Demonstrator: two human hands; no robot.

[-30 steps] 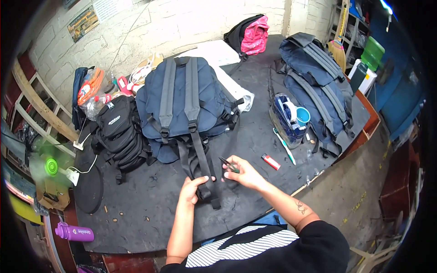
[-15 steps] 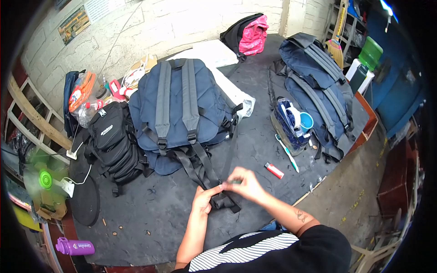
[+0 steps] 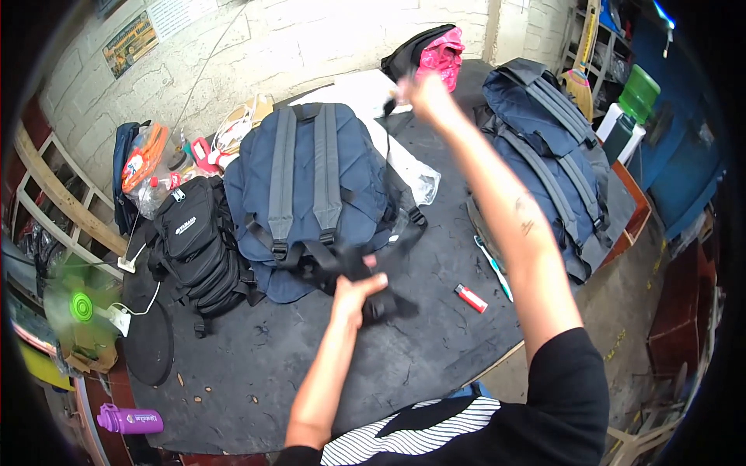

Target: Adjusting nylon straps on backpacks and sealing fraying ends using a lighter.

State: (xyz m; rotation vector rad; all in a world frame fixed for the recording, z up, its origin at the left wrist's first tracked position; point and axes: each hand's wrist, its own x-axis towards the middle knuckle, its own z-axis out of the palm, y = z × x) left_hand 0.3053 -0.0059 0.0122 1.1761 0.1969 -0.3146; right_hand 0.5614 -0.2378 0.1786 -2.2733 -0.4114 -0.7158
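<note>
A navy backpack (image 3: 303,171) lies with its grey shoulder straps up, black webbing trailing from its near end. My left hand (image 3: 357,297) is closed around the bunched black straps (image 3: 381,304) below the backpack; their loose ends are blurred. My right hand (image 3: 426,95) is raised high beyond the backpack's right side, smeared by motion. Its fingers are closed on a black strap (image 3: 389,107), of which a short dark end and a thin line running down show. A red lighter (image 3: 471,298) and a toothbrush (image 3: 494,268) lie right of the straps.
A black bag (image 3: 194,248) sits left of the backpack. More navy backpacks (image 3: 544,147) lie at the right, partly behind my forearm. A pink and black bag (image 3: 441,58) stands by the wall. A purple bottle (image 3: 130,419) and a blurred fan (image 3: 81,307) are at the left.
My right hand has swung up and away from the straps, toward the wall. The left hand has moved slightly farther from me with the bunched straps, still gripping them.
</note>
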